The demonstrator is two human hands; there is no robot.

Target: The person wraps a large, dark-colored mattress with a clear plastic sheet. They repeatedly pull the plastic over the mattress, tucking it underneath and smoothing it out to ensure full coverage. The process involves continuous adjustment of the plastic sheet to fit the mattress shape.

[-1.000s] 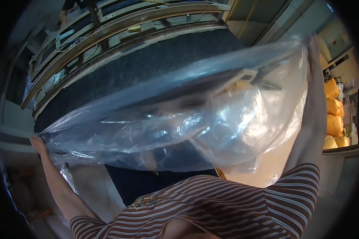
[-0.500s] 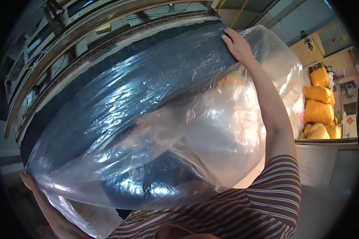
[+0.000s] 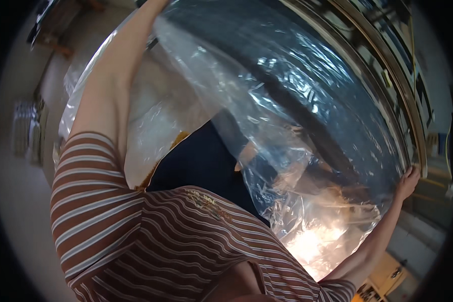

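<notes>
A large clear plastic sheet (image 3: 206,75) spreads in wrinkled folds over a long dark blue surface (image 3: 287,22) and hangs down before my body. My right hand (image 3: 407,182) is at the far right corner of that surface, its fingers curled on the sheet's edge. My left arm reaches up along the sheet's left side, and the hand lies beyond the top edge of the picture. Between the folds and my striped shirt, dark navy cloth (image 3: 201,161) shows at my waist. Bright glare washes out part of the film near my right forearm.
Curved by the lens, a long brown rail (image 3: 387,55) runs along the far side of the dark surface. A blurred stack of pale things (image 3: 26,128) stands on the left, and a yellowish panel (image 3: 387,272) shows at lower right.
My view has swung round, so the rail now lies on the right. My right hand has gone from lying on the film to the corner; my left hand has left the picture.
</notes>
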